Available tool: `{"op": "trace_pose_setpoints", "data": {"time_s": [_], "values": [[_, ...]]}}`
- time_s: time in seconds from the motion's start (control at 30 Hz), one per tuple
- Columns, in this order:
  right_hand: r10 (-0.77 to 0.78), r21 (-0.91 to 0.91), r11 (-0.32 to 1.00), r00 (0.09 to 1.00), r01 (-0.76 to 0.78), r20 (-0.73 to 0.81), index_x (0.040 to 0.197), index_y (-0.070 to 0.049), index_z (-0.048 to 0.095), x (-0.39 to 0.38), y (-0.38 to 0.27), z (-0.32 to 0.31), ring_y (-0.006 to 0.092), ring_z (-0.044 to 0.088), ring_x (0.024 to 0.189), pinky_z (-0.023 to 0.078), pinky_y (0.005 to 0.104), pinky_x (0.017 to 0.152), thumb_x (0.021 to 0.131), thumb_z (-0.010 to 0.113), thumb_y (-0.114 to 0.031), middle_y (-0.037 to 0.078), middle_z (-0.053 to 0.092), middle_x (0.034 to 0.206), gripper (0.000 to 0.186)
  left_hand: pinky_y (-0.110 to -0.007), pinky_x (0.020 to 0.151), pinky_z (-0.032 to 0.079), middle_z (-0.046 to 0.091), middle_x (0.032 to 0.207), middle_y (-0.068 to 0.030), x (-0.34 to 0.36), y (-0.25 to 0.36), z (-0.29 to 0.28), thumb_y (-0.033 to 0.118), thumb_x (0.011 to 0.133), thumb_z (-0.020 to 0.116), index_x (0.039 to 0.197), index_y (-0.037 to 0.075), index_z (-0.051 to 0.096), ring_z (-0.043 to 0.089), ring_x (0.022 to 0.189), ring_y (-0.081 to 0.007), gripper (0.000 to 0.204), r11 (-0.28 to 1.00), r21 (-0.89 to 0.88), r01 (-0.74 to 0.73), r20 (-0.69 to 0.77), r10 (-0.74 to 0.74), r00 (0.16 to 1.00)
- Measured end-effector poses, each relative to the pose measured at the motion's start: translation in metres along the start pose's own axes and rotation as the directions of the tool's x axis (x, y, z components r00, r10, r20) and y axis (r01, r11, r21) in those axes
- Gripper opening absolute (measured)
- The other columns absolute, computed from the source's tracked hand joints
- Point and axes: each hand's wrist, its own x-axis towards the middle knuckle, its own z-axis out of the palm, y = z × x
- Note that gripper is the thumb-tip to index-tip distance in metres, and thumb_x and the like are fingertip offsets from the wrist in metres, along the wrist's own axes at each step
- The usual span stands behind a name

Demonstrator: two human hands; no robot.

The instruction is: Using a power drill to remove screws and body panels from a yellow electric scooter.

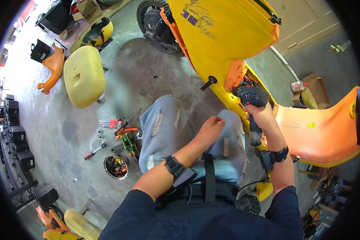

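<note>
My right hand (260, 116) grips a dark cordless drill (253, 96). Its head is over the open body section of a yellow and orange scooter (212, 44), where wiring and inner parts show. Where the drill's tip touches is hidden. My left hand (211, 129) hovers over my knee, its fingers curled together; whatever they may hold is too small to make out. Beside my right forearm spreads an orange scooter panel (316, 132). A dark folding peg or lever (209, 83) sticks out from the scooter's lower yellow edge.
On the floor at left lie a ratchet (95, 152), green-handled pliers (129, 145), a screwdriver (124, 126) and a metal bowl of small parts (116, 167). Farther off are a yellow seat (84, 76), an orange panel (54, 68) and a helmet (99, 33). A cardboard box (318, 90) stands at right.
</note>
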Motion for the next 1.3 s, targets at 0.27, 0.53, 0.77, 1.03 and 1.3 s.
{"op": "trace_pose_setpoints", "data": {"time_s": [0.27, 0.53, 0.77, 1.03, 1.3], "values": [[0.022, 0.093, 0.995, 1.0, -0.024, 0.02, 0.102, -0.003, 0.062, -0.001, 0.002, -0.006, 0.0143, 0.059, 0.057, 0.05, 0.0301, 0.053, 0.075, 0.065, -0.002, 0.004, 0.062, 0.078, 0.027, -0.034, 0.067, 0.049, 0.063, 0.086, -0.0104, 0.034, 0.006, 0.005, 0.023, 0.09, 0.063, 0.114, 0.0, 0.056, 0.061, 0.073, -0.0222, 0.034, 0.939, 0.236, -0.248, -0.041, 0.265, 0.963], [0.007, 0.327, 0.945, 1.0, -0.005, -0.007, 0.101, -0.001, 0.061, -0.018, 0.023, -0.013, 0.0166, 0.062, 0.059, 0.052, 0.0312, 0.055, 0.078, 0.066, -0.005, 0.009, 0.067, 0.081, 0.024, -0.036, 0.074, 0.053, 0.066, 0.092, -0.022, 0.148, -0.03, 0.031, 0.026, 0.086, 0.071, 0.12, -0.005, 0.042, 0.067, 0.083, -0.029, 0.054, 0.812, 0.473, -0.341, -0.179, 0.468, 0.865], [0.153, 0.789, 0.587, 0.982, -0.183, 0.114, 0.124, 0.0, 0.05, -0.058, 0.069, -0.044, 0.0209, 0.063, 0.065, 0.055, 0.0326, 0.06, 0.08, 0.06, -0.007, 0.016, 0.066, 0.094, 0.045, -0.03, 0.065, 0.049, 0.06, 0.078, -0.0057, 0.121, -0.013, 0.013, 0.023, 0.092, 0.065, 0.097, -0.006, 0.062, 0.06, 0.073, -0.0156, 0.029, 0.94, 0.113, -0.321, -0.039, 0.327, 0.944], [-0.031, 0.926, 0.229, 0.949, -0.299, 0.314, 0.121, 0.002, 0.049, -0.1, 0.102, -0.038, 0.0199, 0.062, 0.064, 0.054, 0.0376, 0.066, 0.08, 0.06, -0.018, 0.016, 0.063, 0.097, 0.046, -0.026, 0.052, 0.034, 0.041, 0.068, 0.0021, 0.039, 0.066, 0.01, 0.037, 0.104, 0.045, 0.107, 0.001, 0.058, 0.038, 0.059, -0.0089, 0.038, 0.927, -0.27, 0.262, 0.491, -0.101, 0.865], [-0.171, 0.923, 0.158, 0.911, -0.35, 0.375, 0.128, -0.002, 0.048, -0.102, 0.096, -0.042, 0.0216, 0.063, 0.064, 0.054, 0.0378, 0.068, 0.081, 0.058, -0.013, 0.019, 0.062, 0.1, 0.049, -0.023, 0.051, 0.031, 0.039, 0.072, 0.0026, 0.006, 0.099, -0.004, 0.034, 0.104, 0.047, 0.111, -0.001, 0.056, 0.037, 0.059, -0.0076, 0.037, 0.974, -0.179, 0.138, 0.523, -0.025, 0.852]]}}
